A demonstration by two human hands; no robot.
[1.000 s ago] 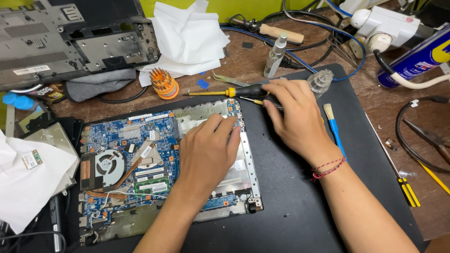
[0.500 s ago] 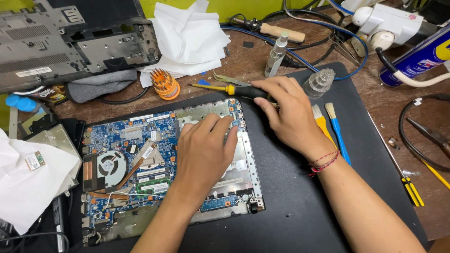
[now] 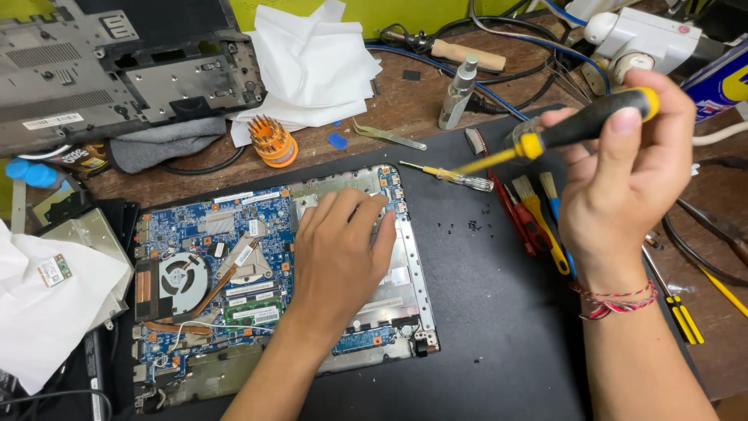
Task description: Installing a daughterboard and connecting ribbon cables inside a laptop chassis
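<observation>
Your right hand [image 3: 623, 179] grips a black-and-yellow screwdriver [image 3: 580, 125], raised to the right of the opened laptop board [image 3: 234, 265], shaft slanting down-left toward it. Your left hand [image 3: 343, 249] rests flat on the board, fingers together, nearer.

Brown wooden bench [image 3: 405, 101] carries black mat [image 3: 499, 312], white tissues [image 3: 312, 66], grey laptop cover [image 3: 117, 62], orange bit holder [image 3: 273, 142], spray bottle [image 3: 457, 92], wooden-handled tool [image 3: 467, 54], cables.

Bright, even overhead light, soft shadows beneath both hands, sharp focus throughout, mild wide-angle bending near the edges.
</observation>
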